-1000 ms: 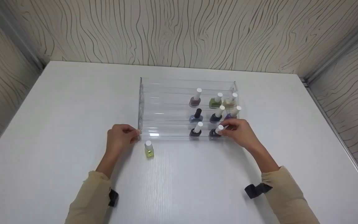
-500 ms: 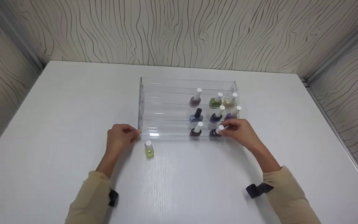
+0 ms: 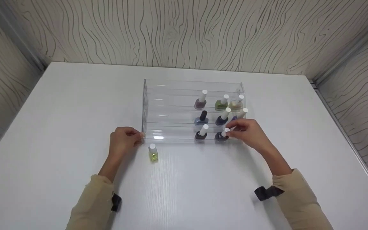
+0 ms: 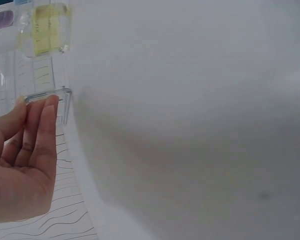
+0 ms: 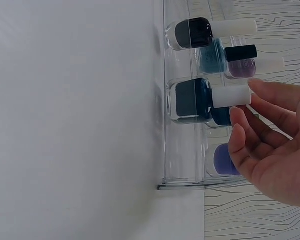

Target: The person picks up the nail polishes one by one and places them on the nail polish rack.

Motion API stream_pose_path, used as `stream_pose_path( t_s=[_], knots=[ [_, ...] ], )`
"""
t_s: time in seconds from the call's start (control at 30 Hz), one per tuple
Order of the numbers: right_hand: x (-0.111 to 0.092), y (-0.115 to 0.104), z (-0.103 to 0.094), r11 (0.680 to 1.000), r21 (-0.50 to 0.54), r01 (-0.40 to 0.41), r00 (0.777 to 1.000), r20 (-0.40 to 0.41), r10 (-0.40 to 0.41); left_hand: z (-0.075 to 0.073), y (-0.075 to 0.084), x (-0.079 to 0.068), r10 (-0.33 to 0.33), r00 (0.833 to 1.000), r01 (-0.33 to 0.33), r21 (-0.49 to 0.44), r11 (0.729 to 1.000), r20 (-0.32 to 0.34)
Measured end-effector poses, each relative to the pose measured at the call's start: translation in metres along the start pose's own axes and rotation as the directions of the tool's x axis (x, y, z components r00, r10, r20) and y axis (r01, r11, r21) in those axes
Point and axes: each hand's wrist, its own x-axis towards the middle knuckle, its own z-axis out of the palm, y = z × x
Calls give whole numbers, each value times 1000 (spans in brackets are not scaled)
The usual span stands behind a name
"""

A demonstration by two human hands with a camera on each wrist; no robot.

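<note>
At the left end of a clear stepped display rack [image 3: 171, 131], my left hand [image 3: 124, 140] pinches the front corner of its side panel between thumb and fingers. In the left wrist view the panel edge [image 4: 47, 93] lies between them. My right hand [image 3: 248, 132] is at the front tier's right part, its fingertips parted around the white cap of a dark nail polish bottle [image 5: 192, 100]. The thumb looks just off the cap's end; a fingertip lies close to its lower side. That bottle stands on the tier beside another dark nail polish bottle [image 3: 200, 135].
A yellow nail polish bottle [image 3: 153, 155] stands on the white table [image 3: 184, 191] before the rack's left end. Higher tiers hold mauve [image 3: 200, 103], green [image 3: 221, 105], pale, light blue [image 3: 201, 120], navy [image 3: 221, 120] and purple bottles at the right. A patterned wall [image 3: 177, 35] rises behind.
My right hand has shifted slightly up and to the right, its fingers loosening around the white cap. The dark bottle keeps its place on the front tier. The left hand stays on the rack.
</note>
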Motion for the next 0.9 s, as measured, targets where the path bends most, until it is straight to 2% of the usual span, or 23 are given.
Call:
stream_pose_path(
  t_s=[0.3,0.47,0.77,0.9],
  knots=[
    [3,-12,-2,1000,-24,-14,1000,15,14,0,-1,1,12,1000,-12,-9,1000,9],
    [5,-21,-3,999,-39,20,1000,17,-19,-1,0,0,7,1000,-7,-5,1000,0],
    [10,-41,-2,998,15,54,997,46,-55,-2,1,-1,1,1000,-1,-13,1000,17],
    [13,-50,3,995,8,99,993,57,-99,-2,2,-1,-2,1000,3,-5,1000,18]
  ],
)
